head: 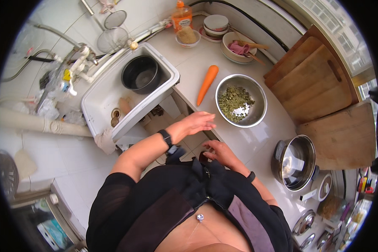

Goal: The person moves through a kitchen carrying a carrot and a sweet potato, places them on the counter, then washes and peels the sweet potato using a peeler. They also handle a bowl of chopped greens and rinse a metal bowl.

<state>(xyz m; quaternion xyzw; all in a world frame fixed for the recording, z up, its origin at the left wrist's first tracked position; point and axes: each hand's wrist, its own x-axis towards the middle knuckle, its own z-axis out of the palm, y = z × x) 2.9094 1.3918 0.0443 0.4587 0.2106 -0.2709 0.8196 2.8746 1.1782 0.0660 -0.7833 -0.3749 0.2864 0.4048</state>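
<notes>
My left hand (pixel 198 123) is stretched out by the front edge of the counter, palm sideways, with nothing in it. It is nearest to a steel bowl (pixel 260 108) holding chopped green vegetable (pixel 234 99) with a patch of white powder or grains (pixel 242 110) on top. My right hand (pixel 220 152) hangs at the counter edge close to my body, fingers loosely bent and apart, and no held object shows. A whole peeled carrot (pixel 207 85) lies on the counter left of the bowl, beyond my left hand.
To the left is a white sink (pixel 94 100) with a black basin (pixel 140 74). Stacked bowls (pixel 216 25), an orange detergent bottle (pixel 182 18) and a bowl with a pink cloth (pixel 238 48) stand at the back. Cutting boards (pixel 315 75) lean right, near a steel pot (pixel 294 163).
</notes>
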